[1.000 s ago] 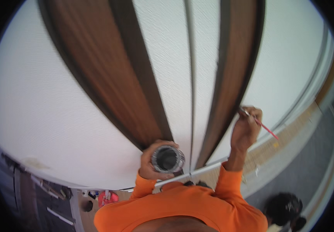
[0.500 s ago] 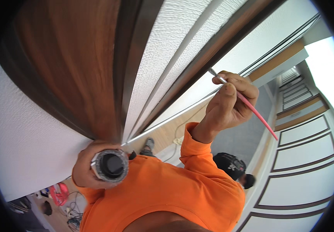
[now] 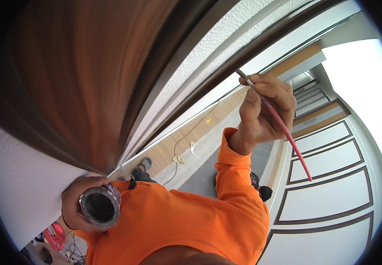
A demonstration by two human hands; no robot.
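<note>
My left hand [image 3: 73, 204] is wrapped round a small cup [image 3: 114, 195] with a paint-smeared rim and a dark inside. It is held low, close to the white wall and in front of my orange sleeve. Raised on the right, my right hand [image 3: 268, 108] pinches a slim paintbrush [image 3: 286, 132] near its metal collar. The brush's reddish-pink handle slants down to the right. Its dark tip is at the lower edge of a dark brown trim strip [image 3: 253, 49]; whether it touches cannot be told. A large brown wood-grain panel [image 3: 80, 79] rises at the upper left.
White textured wall [image 3: 208, 42] lies between panel and strip. Below, a cable [image 3: 176, 148] runs over the wood floor. Another person in dark clothes and a cap [image 3: 265, 192] is low at the right, beside a white wall with dark-framed panels [image 3: 328, 194]. A red bag [image 3: 55, 237] lies lower left.
The view has shifted, bringing the wood panel nearer. The cup and left hand appear lower and further left. The brush tip has moved slightly up, still by the strip, and its handle tilts more steeply.
</note>
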